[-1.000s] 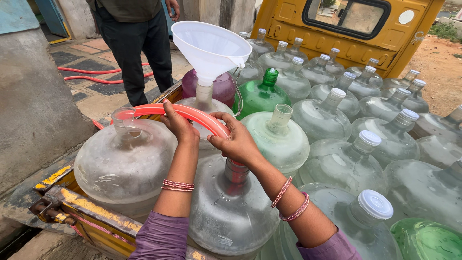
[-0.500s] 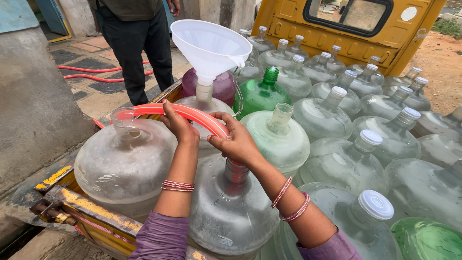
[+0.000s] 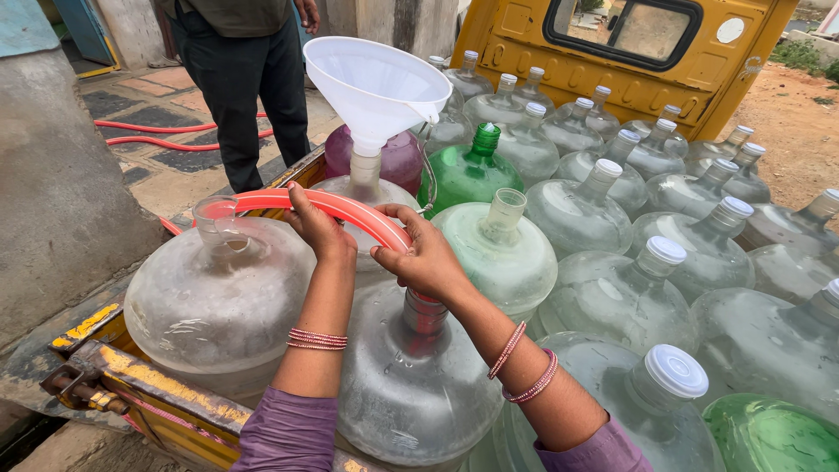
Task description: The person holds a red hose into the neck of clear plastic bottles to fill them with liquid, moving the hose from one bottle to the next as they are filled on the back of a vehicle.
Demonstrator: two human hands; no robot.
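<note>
At the centre of the frame both hands grip a red hose [image 3: 341, 208] that arches over the necks of large clear water jugs. The left hand [image 3: 316, 229], just left of centre, has its fingers curled around the hose where it curves down toward the left; the right hand [image 3: 426, 258], just right of centre, has its fingers clamped on the hose end, which goes down into the neck of the near clear jug [image 3: 411, 385] at the lower middle of the frame. Thin pink bangles circle both wrists, and purple sleeves show at the bottom edge. Left of the hands sits another open clear jug [image 3: 218, 306], with the hose passing over its mouth. Just behind the hands, a white funnel [image 3: 376, 87] stands upright in the neck of a further jug. A green jug [image 3: 468, 179] with a green cap sits right of the funnel, and a pale green open jug [image 3: 502, 253] lies just beside the right hand. Capped clear jugs fill the right half of the frame, up to a yellow vehicle cab [image 3: 612, 52] at the upper right. At the upper left a person in dark trousers [image 3: 253, 83] stands on the paving.
</note>
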